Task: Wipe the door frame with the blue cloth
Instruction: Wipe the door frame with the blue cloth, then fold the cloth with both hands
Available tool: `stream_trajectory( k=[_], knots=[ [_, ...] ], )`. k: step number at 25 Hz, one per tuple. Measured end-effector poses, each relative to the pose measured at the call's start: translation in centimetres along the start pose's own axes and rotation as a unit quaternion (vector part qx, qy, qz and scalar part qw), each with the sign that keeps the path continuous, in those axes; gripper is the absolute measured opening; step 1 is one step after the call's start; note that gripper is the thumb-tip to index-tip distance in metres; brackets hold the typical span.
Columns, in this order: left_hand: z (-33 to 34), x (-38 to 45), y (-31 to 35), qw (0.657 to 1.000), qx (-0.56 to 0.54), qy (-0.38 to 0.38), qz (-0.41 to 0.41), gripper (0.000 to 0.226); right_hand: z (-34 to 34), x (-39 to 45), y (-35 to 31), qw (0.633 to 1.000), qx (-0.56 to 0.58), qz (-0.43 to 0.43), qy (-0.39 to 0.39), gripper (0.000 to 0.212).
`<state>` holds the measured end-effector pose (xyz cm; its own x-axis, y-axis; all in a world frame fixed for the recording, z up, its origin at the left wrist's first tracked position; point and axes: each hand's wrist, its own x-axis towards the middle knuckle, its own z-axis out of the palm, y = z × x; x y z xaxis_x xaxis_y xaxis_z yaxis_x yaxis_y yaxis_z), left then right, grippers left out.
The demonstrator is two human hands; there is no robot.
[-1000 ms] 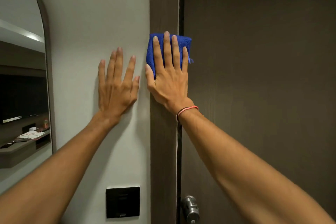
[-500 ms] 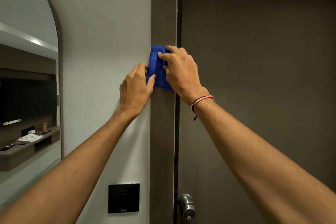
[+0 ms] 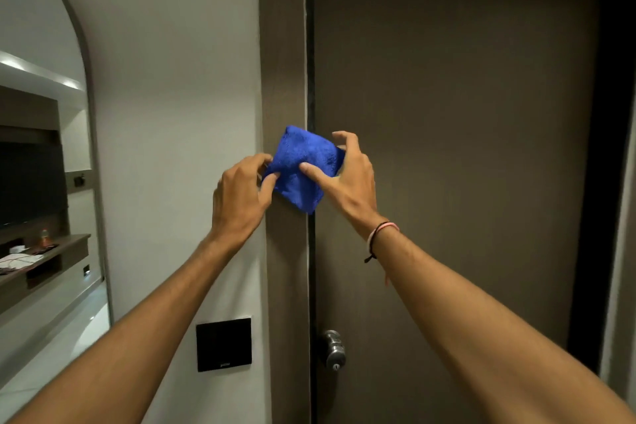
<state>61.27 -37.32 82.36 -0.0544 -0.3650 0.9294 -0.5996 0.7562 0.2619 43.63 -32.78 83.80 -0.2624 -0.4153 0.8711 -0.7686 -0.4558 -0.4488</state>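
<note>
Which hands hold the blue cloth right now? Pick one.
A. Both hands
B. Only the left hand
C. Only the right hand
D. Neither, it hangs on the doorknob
A: the left hand pinches the blue cloth's left edge while the right hand grips its right side, in front of the door frame.

Both hands, left hand (image 3: 237, 198) and right hand (image 3: 347, 179), pinch the blue cloth (image 3: 303, 169) before the door frame (image 3: 284, 45).
</note>
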Motion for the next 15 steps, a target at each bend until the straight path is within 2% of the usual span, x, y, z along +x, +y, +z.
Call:
stream_trajectory(
  k=[3, 7, 9, 12, 15],
  knots=[
    [2.0, 0.4, 3.5, 0.998, -0.046, -0.033, 0.029, 0.019, -4.8, -0.7, 2.3, 0.993, 0.108, 0.053, -0.011, 0.049],
    [9.3, -1.9, 11.3, 0.979, -0.164, -0.118, 0.007, 0.015, -14.0, -3.1, 8.7, 0.991, 0.091, 0.097, 0.030, 0.036],
    [14.1, -4.0, 16.7, 0.951, -0.250, -0.179, -0.026, 0.017, -20.0, -4.7, 13.2, 0.992, 0.033, 0.116, 0.048, 0.030],
    [22.0, -8.8, 26.0, 0.891, -0.370, -0.254, -0.072, 0.021, -29.9, -8.5, 20.1, 0.986, -0.066, 0.142, 0.064, 0.024],
    [29.9, -15.8, 35.8, 0.826, -0.438, -0.340, -0.106, 0.031, -40.3, -14.8, 27.3, 0.960, -0.178, 0.198, 0.090, 0.023]
  ],
)
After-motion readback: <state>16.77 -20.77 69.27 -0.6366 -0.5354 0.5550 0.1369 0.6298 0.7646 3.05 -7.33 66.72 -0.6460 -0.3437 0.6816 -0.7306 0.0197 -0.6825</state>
